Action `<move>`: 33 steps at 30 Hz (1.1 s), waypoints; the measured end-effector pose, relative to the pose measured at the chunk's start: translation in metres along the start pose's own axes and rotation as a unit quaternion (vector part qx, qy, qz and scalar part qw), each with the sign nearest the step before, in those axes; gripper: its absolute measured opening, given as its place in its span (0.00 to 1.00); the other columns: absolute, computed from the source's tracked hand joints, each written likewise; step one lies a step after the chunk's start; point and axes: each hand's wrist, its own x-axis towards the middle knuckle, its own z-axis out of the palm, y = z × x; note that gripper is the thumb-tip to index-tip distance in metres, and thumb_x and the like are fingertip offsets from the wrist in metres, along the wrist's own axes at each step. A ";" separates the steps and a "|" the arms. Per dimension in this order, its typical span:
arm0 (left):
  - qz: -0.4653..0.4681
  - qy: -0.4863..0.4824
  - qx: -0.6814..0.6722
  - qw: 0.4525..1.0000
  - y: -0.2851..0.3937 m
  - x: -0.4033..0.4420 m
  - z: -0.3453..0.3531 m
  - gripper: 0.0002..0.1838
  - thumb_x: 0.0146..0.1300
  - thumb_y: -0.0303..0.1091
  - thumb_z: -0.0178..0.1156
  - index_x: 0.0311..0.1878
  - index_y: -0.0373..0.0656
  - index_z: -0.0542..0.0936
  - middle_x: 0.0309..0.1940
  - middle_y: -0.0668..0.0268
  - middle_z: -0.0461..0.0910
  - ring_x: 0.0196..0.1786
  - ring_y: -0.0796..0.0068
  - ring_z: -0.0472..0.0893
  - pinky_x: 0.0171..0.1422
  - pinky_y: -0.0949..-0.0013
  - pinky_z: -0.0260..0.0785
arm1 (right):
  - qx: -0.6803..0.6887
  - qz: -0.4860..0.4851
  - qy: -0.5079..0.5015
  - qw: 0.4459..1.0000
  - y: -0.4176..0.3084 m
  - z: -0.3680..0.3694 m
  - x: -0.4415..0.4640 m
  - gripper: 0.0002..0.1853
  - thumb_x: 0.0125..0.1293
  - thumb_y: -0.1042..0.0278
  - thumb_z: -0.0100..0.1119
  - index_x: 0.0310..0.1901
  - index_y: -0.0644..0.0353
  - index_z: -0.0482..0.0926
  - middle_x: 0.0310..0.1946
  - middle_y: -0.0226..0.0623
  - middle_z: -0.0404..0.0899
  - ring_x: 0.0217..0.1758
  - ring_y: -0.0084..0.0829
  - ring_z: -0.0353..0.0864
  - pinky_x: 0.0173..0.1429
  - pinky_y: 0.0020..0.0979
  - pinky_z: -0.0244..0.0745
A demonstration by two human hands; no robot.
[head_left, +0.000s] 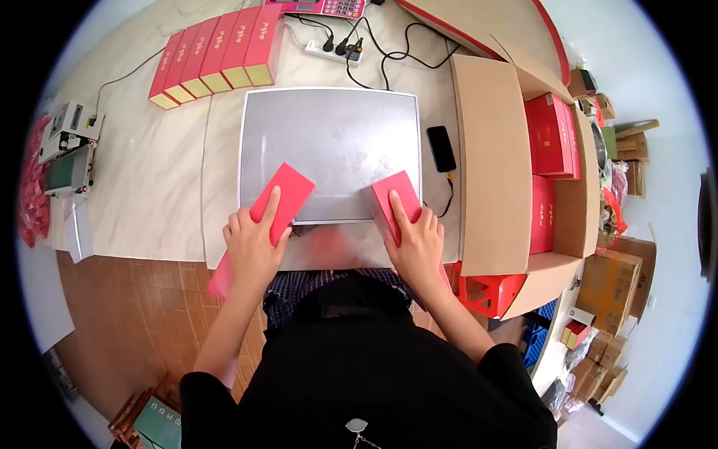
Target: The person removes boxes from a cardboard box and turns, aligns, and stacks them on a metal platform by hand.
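Note:
My left hand [255,241] grips a red box [288,196], thumb and index finger along its top. The far end of that box lies over the lower left of a grey metal-topped plate [329,142]. In my right hand [416,243] is a second red box [391,202], tilted, its far end above the plate's lower right edge. The two boxes are apart. Between my hands, below the plate's near edge, something reddish [327,243] is blurred. Part of a pink-red item [222,278] shows under my left wrist.
Several red boxes [234,51] stand in a row at the back left. An open cardboard carton [493,165] with red boxes is at the right. A black phone [441,149], a power strip [333,52] and cables lie near the plate. A machine [69,157] sits far left.

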 end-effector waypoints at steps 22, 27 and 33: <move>-0.107 -0.055 -0.925 0.361 -0.026 0.048 -0.037 0.27 0.74 0.55 0.42 0.58 0.40 0.72 0.49 0.60 0.79 0.48 0.68 0.82 0.52 0.62 0.77 | 0.942 0.171 -0.033 0.287 0.032 -0.026 0.060 0.21 0.66 0.55 0.55 0.51 0.66 0.75 0.39 0.46 0.76 0.32 0.39 0.77 0.43 0.33 0.76; -0.074 -0.148 -0.951 0.263 0.026 0.035 -0.040 0.27 0.65 0.48 0.57 0.58 0.35 0.70 0.44 0.55 0.73 0.44 0.67 0.73 0.49 0.67 0.71 | 0.961 0.146 -0.104 0.209 0.019 0.015 0.058 0.20 0.63 0.57 0.60 0.48 0.65 0.76 0.42 0.44 0.75 0.35 0.38 0.77 0.42 0.31 0.74; -0.113 -0.194 -0.949 0.222 -0.004 0.040 0.034 0.19 0.66 0.43 0.58 0.48 0.35 0.73 0.41 0.59 0.74 0.43 0.68 0.74 0.48 0.68 0.72 | 0.960 0.124 -0.160 0.192 0.009 0.018 0.050 0.20 0.62 0.58 0.62 0.49 0.65 0.76 0.45 0.43 0.74 0.40 0.36 0.78 0.45 0.30 0.75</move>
